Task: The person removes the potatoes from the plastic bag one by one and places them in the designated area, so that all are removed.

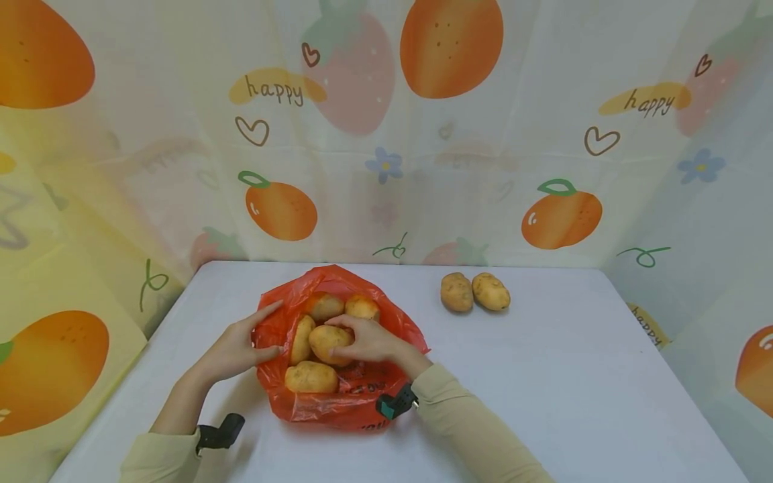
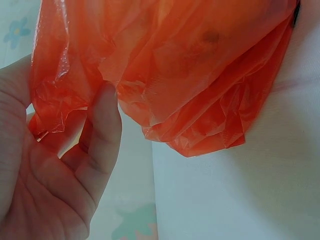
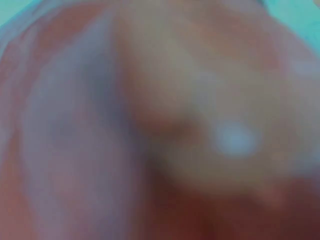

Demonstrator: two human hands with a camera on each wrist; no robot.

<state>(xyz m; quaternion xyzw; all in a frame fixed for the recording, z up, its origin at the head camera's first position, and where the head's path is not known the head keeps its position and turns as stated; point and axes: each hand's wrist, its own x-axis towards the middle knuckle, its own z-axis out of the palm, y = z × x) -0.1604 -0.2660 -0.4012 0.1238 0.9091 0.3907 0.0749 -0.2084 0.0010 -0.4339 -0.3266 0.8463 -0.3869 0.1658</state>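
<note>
A red plastic bag (image 1: 407,329) stands with its mouth spread wide and several potatoes inside. My left hand (image 1: 232,349) holds the bag's left side; in the left wrist view the fingers and thumb (image 2: 106,120) are around the thin red plastic (image 2: 200,100). Inside the bag's mouth, my right hand (image 1: 371,341) grips a potato (image 1: 326,342) between thumb and fingers. Around it lie other potatoes, one at the front (image 1: 311,378) and one at the back (image 1: 362,306). The right wrist view is badly blurred.
Two potatoes (image 1: 457,292) lie side by side on the white table (image 1: 543,376), towards the back and right of the bag. A fruit-patterned curtain (image 1: 362,168) hangs behind the table and along both sides.
</note>
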